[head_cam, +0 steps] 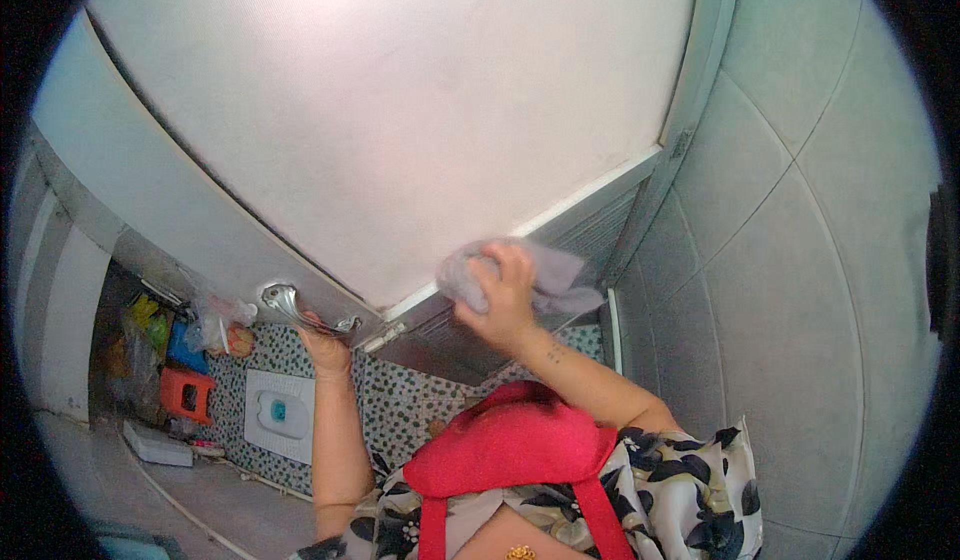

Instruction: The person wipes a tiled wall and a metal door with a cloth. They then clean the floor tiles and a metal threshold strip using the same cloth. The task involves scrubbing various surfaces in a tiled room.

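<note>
In front of me stands a door with a large pale panel (420, 125) in a metal frame. My left hand (328, 350) is wrapped around the curved metal handle (307, 316) on the door's left stile; the handle partly covers my fingers. With my right hand (501, 301) I press a bunched greyish cloth (555, 271) on the rail below the panel. The cloth and fingers are slightly blurred, and a loose end of cloth hangs to the right. Beneath the rail is a louvred lower section (600, 222). A small bolt latch (384, 337) sits beside the handle.
A squat toilet (281, 414) is set in the pebble-patterned floor (390, 380) at lower left. Near it are an orange plastic stool (187, 395), plastic bags (217, 316) and a white box (157, 444). A grey tiled wall (787, 275) rises close on the right.
</note>
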Demonstrator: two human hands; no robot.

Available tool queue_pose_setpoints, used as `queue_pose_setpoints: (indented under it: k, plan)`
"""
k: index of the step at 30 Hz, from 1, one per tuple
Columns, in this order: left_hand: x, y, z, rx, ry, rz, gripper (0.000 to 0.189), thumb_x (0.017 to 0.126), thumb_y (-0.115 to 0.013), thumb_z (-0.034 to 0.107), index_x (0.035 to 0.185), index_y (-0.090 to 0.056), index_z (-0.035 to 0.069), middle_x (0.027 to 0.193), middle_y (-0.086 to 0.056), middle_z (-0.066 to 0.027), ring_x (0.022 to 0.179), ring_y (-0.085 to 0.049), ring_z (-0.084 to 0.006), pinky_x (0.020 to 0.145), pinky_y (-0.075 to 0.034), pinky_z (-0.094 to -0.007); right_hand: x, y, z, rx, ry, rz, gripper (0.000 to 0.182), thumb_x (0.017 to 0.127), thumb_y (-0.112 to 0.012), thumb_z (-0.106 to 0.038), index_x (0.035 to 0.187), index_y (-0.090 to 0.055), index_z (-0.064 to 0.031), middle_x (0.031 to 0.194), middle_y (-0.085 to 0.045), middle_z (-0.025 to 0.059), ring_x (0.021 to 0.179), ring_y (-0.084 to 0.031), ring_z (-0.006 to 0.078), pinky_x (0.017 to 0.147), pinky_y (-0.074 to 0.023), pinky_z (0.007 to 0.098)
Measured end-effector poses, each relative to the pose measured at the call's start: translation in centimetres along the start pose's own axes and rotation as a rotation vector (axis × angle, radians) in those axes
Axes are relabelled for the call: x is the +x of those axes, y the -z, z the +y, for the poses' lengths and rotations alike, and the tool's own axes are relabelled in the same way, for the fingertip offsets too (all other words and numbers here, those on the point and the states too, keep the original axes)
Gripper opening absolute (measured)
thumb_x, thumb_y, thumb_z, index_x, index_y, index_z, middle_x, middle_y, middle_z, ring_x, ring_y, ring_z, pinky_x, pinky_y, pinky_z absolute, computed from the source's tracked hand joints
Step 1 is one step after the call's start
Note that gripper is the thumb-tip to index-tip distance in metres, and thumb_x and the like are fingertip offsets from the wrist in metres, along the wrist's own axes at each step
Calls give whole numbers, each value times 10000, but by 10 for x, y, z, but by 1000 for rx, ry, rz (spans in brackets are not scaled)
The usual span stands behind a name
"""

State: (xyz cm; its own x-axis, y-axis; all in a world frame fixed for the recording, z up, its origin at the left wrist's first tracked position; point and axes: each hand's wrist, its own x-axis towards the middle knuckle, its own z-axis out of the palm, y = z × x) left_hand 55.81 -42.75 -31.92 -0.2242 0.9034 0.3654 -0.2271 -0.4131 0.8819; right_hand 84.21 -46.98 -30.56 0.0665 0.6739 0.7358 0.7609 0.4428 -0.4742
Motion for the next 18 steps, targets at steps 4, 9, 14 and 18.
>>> queue_pose_setpoints:
  k: [4,9,14,18]
  plan:
    - [-4,-13,19,9,57,-27,583,922,-430,506,1355,-338,127,1268,-472,-59,1126,-498,-262,920,-442,-423,-1,-8,-44,140,198,-153,640,515,-804,-223,1105,-568,-146,1202,-436,100,1127,-387,318,859,-316,465]
    - [-6,-4,23,169,-83,-127,637,917,-398,559,1378,-311,129,1313,-438,-68,1181,-453,-265,994,-378,-439,19,10,-11,107,232,-105,591,479,-810,-263,1030,-621,-161,1175,-450,116,1112,-406,326,917,-319,453]
    - [-9,5,13,89,45,-31,618,913,-404,560,1366,-332,146,1297,-454,-63,1150,-477,-271,900,-438,-493,35,55,81,-43,-53,96,540,530,-725,-168,1055,-599,-158,1236,-397,142,1181,-354,352,975,-280,487]
    - [-8,4,10,67,-8,15,590,910,-445,519,1370,-336,166,1295,-456,-40,1135,-489,-269,902,-446,-462,53,74,145,-65,-275,281,506,615,-658,-114,1105,-559,-42,1295,-366,126,1228,-303,364,1046,-229,454]
